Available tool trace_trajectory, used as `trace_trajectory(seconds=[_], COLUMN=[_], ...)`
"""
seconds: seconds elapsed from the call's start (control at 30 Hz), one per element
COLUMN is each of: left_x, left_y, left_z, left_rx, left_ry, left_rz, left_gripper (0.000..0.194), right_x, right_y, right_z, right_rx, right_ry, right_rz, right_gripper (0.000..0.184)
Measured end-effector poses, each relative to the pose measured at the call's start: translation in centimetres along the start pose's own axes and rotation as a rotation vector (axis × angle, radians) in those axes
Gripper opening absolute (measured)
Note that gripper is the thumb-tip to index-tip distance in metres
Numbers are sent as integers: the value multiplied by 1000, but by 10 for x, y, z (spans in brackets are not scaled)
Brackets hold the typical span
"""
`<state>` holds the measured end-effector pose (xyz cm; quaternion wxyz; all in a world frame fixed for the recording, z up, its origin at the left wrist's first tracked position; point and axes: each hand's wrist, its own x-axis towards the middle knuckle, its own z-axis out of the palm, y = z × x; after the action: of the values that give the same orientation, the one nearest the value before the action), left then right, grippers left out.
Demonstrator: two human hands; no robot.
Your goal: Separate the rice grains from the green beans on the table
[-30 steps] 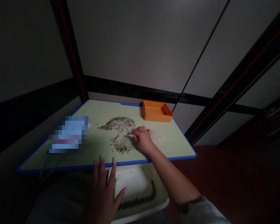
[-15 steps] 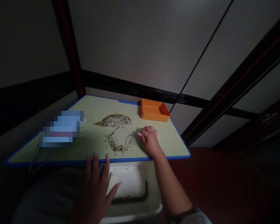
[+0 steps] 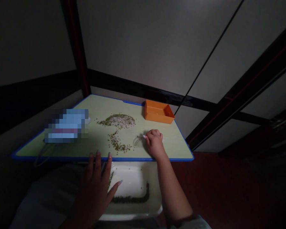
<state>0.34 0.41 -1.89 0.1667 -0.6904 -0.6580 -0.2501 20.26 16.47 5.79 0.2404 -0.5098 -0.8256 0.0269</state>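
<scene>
1. The pile (image 3: 120, 121), green grains mixed with white ones, lies on the table (image 3: 173, 148) near its middle. The white shows most at its centre; the green is thickest round its edges, with loose grains to its left.
2. A smaller patch (image 3: 119, 144) of the same mix curves from just below the pile toward the near edge, thinly spread.
3. The right hand (image 3: 154, 142) is on the table to the right of the patch, knuckles up, fingers curled down and drawn together. Its fingertips are mostly hidden, so I cannot tell whether it is clamped on anything.
4. Faint grey arcs (image 3: 138, 140) show beside the right thumb; what they are is too unclear to tell.
5. The left hand (image 3: 95, 184) is spread, fingers and thumb apart, well away from the right hand. Its fingertips overlap the near edge of the table in this view; whether they touch it I cannot tell.
6. Below that edge sits a white tub (image 3: 154, 203), partly covered by the left hand. A band of dark green grains (image 3: 130, 199) runs along its near inner side and turns up the right, with a few single grains on its floor.
7. An orange box (image 3: 158, 118), open at the top, stands at the far right of the table, beyond the right hand.
8. A pixelated bluish object (image 3: 68, 125) is at the left, with a thin cable (image 3: 39, 159) hanging over the near edge.
9. The table has a blue rim; pale panels (image 3: 145, 41) rise behind it, and a dark red floor (image 3: 205, 181) shows at the right.
</scene>
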Motion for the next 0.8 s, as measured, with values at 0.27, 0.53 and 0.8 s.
trace_trajectory(seconds=[0.27, 0.53, 0.8], left_x=[1, 3, 3], left_y=[0, 4, 6], left_z=[2, 0, -4], left_rx=[3, -19, 0], left_ry=[22, -21, -34], left_rz=[18, -38, -54], left_gripper=[77, 74, 72], right_x=[0, 1, 3], right_y=[-5, -11, -15], right_z=[-1, 1, 1], right_rx=[-15, -35, -61], right_ry=[-16, -36, -42], right_rz=[-48, -93, -82], right_gripper=[21, 22, 23])
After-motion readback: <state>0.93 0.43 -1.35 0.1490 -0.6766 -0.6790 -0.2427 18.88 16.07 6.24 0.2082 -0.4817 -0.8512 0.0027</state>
